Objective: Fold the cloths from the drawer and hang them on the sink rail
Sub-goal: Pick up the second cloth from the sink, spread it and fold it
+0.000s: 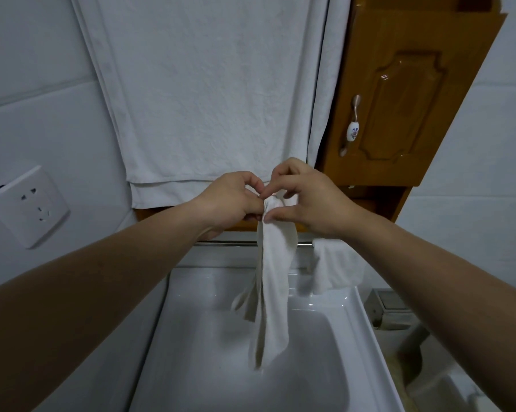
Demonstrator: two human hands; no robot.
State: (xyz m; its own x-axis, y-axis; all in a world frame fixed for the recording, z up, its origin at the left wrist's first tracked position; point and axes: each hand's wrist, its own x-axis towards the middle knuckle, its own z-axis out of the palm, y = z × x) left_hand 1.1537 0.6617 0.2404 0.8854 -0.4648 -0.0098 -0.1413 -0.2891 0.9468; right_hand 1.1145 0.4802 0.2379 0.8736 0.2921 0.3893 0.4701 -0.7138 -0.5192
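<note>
The narrow off-white cloth [273, 281] hangs in mid-air above the basin, bunched at its top and trailing straight down in long loose folds, its lower end dangling over the bowl of the white ceramic sink [352, 304]. Both hands meet at the cloth's top edge. The left hand [230, 203] has its fingers curled in and pinches the bunched top from the left; the right hand [310, 200] pinches it from the right, thumb and forefinger closed on the fabric with the other fingers arched above. The two hands are touching or very nearly so at the pinch point.

Just behind the hanging cloth runs the thin chrome sink rail [224, 242], crossing at the far edge of the sink. To the right on that rail, a small white folded cloth [337, 266] is already draped over it, partly hidden by the right wrist.

Farther back, a big white towel [203, 93] hangs flat against the wall. Right of it is a glossy brown wooden cabinet door [405, 93] with a metal and painted porcelain handle [352, 129]. On the left wall sits a white electrical socket [28, 203].
</note>
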